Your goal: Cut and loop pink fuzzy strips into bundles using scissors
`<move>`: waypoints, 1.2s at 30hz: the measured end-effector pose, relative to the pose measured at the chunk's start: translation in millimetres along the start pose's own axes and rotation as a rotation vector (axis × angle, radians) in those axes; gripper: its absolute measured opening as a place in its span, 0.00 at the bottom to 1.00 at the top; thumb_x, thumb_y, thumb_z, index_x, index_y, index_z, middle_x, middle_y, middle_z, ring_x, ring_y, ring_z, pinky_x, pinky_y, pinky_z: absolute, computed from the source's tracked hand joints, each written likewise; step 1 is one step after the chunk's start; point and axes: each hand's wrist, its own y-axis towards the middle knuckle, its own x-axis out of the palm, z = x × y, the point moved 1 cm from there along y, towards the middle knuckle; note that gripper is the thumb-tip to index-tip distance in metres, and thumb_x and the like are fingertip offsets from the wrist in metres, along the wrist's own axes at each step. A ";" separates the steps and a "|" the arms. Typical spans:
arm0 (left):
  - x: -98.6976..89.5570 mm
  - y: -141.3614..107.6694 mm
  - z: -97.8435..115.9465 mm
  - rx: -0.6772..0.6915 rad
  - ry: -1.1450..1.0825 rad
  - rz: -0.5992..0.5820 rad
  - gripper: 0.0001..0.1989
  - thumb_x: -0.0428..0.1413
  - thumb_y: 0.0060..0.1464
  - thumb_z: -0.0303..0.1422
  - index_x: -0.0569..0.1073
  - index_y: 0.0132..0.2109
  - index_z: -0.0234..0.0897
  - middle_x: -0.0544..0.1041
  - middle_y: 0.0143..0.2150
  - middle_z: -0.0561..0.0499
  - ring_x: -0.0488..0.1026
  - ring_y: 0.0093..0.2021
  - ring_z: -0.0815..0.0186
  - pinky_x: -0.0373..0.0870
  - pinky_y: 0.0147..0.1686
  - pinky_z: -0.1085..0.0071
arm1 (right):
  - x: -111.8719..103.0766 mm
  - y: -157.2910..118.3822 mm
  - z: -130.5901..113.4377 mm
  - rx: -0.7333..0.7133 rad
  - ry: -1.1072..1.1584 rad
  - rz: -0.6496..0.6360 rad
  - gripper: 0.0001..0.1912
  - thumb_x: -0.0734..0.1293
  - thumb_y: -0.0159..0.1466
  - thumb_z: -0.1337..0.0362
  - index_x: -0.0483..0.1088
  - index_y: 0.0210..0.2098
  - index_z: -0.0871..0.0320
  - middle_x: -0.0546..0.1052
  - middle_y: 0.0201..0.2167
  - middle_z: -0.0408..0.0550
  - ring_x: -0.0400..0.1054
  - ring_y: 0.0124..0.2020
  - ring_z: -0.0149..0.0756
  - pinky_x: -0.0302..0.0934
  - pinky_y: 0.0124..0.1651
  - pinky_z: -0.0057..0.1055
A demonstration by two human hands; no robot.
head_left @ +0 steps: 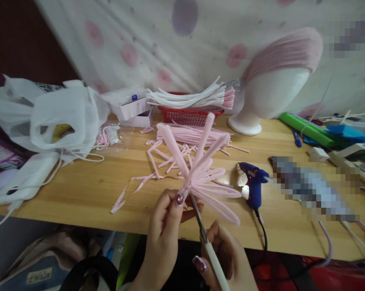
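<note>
White-handled scissors (212, 254), one pair, point at one pink bunch (192, 176).

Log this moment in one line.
left hand: grips pink looped bundle | right hand: holds scissors, tips at bundle's base | nearby: glue gun on table

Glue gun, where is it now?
The blue glue gun is right of centre in the head view, on the table, to the right of the pink loops.
</note>
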 end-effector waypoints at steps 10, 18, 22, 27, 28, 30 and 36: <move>11.5 -4.7 3.3 0.023 0.035 0.059 0.10 0.59 0.64 0.38 0.77 0.35 0.39 0.80 0.34 0.52 0.77 0.34 0.68 0.77 0.38 0.75 | 2.9 -1.2 -3.7 -0.017 0.047 0.057 0.26 0.74 0.59 0.41 0.60 0.30 0.53 0.58 0.21 0.33 0.48 0.21 0.26 0.41 0.23 0.25; 9.1 -4.6 2.9 0.020 0.069 0.052 0.10 0.60 0.63 0.40 0.77 0.36 0.39 0.80 0.34 0.51 0.78 0.34 0.65 0.78 0.39 0.71 | -2.1 -1.9 0.0 0.102 0.203 -0.107 0.26 0.77 0.59 0.45 0.59 0.33 0.52 0.63 0.23 0.33 0.47 0.14 0.20 0.46 0.15 0.21; 8.2 -3.2 2.7 0.010 0.099 0.050 0.12 0.60 0.62 0.41 0.77 0.35 0.38 0.80 0.34 0.50 0.78 0.34 0.64 0.79 0.37 0.71 | 1.3 -1.2 -2.9 0.134 0.237 -0.059 0.28 0.79 0.55 0.45 0.60 0.32 0.52 0.61 0.23 0.33 0.48 0.15 0.20 0.43 0.16 0.21; 11.7 -4.1 2.1 0.017 0.061 0.075 0.10 0.60 0.63 0.39 0.77 0.35 0.39 0.79 0.33 0.52 0.77 0.33 0.67 0.78 0.37 0.74 | 11.1 -0.2 -11.1 0.091 0.346 0.013 0.32 0.76 0.55 0.36 0.58 0.30 0.53 0.58 0.21 0.32 0.45 0.20 0.23 0.40 0.22 0.24; 12.3 -4.4 1.9 0.021 0.057 0.074 0.10 0.60 0.63 0.39 0.77 0.35 0.40 0.79 0.33 0.53 0.76 0.32 0.67 0.78 0.37 0.74 | 12.0 0.2 -11.0 0.087 0.377 0.000 0.32 0.76 0.54 0.36 0.58 0.30 0.53 0.57 0.20 0.31 0.45 0.19 0.23 0.39 0.23 0.24; 12.9 -4.9 1.8 0.026 0.048 0.066 0.10 0.60 0.63 0.39 0.77 0.35 0.40 0.78 0.33 0.53 0.76 0.33 0.66 0.78 0.36 0.74 | 12.1 0.9 -9.4 0.090 0.422 -0.034 0.33 0.77 0.53 0.36 0.58 0.30 0.52 0.57 0.19 0.30 0.43 0.18 0.22 0.38 0.22 0.25; 11.1 -4.6 0.8 0.018 0.062 0.049 0.11 0.59 0.63 0.40 0.77 0.35 0.39 0.77 0.33 0.52 0.77 0.35 0.64 0.78 0.35 0.72 | 11.8 0.7 -8.2 0.116 0.477 -0.029 0.33 0.78 0.52 0.38 0.58 0.30 0.53 0.56 0.18 0.30 0.42 0.17 0.20 0.39 0.20 0.21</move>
